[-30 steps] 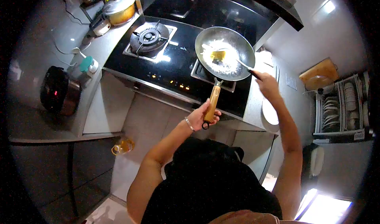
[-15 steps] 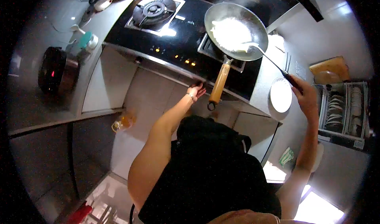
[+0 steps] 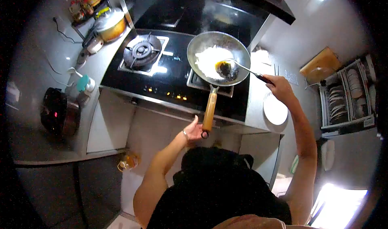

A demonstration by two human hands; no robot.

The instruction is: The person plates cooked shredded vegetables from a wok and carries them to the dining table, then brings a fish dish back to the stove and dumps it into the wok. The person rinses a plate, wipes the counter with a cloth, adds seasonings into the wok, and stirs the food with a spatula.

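Observation:
A wok (image 3: 240, 57) sits on the right burner, its wooden handle (image 3: 209, 111) pointing toward my body. Bright, overexposed food (image 3: 209, 61) lies in it beside a dark patch. My right hand (image 3: 279, 87) is closed on the black grip of a metal spatula (image 3: 252, 71), whose head is in the wok. Close by the end of the wok handle is my left hand (image 3: 194, 130), fingers apart and thumb up, with a bracelet at the wrist; part of the fingers is behind the handle.
The left burner (image 3: 142, 50) holds nothing. A white plate (image 3: 275, 109) lies right of the stove. At the left are a lidded pot (image 3: 111, 25), a teal-lidded jar (image 3: 85, 83) and a dark cooker (image 3: 58, 111). A dish rack (image 3: 348, 93) stands at the right.
My left hand held the wok handle a second ago, came off it, and is now beside its end. The spatula has moved within the wok, and a dark patch shows there.

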